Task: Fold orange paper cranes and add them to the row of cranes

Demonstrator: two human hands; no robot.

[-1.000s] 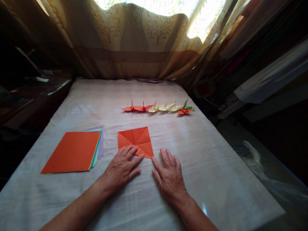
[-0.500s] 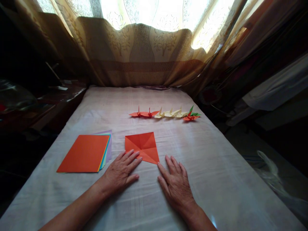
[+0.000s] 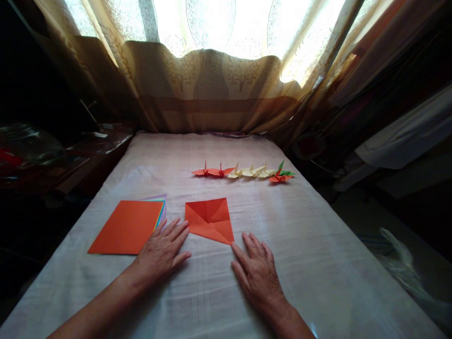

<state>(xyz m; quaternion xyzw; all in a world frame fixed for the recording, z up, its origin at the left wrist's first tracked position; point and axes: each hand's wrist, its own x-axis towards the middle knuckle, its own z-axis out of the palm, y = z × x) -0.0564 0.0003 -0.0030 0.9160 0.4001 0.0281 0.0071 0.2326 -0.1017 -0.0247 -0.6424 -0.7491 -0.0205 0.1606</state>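
A creased square of orange-red origami paper [image 3: 209,219] lies on the sheet-covered surface in front of me, its fold lines crossing near the middle. My left hand [image 3: 164,247] rests with fingers spread, its fingertips at the paper's left edge. Part of that hand overlaps the near right corner of a stack of coloured paper [image 3: 123,228], which has an orange sheet on top. My right hand [image 3: 257,270] lies flat with its fingers apart, the index fingertip touching the paper's near right corner. Neither hand grips anything.
A row of folded paper cranes stands farther back: red cranes [image 3: 212,173], pale yellow cranes [image 3: 251,172], a green crane [image 3: 285,172] and an orange one [image 3: 280,179]. Behind the surface hangs a patterned curtain [image 3: 212,103]. A clear plastic bag [image 3: 402,259] is at the right.
My left hand has slid left, off the orange paper's near left part to its edge and onto the stack's corner. My right hand stays at the corner. The view has tilted up slightly.
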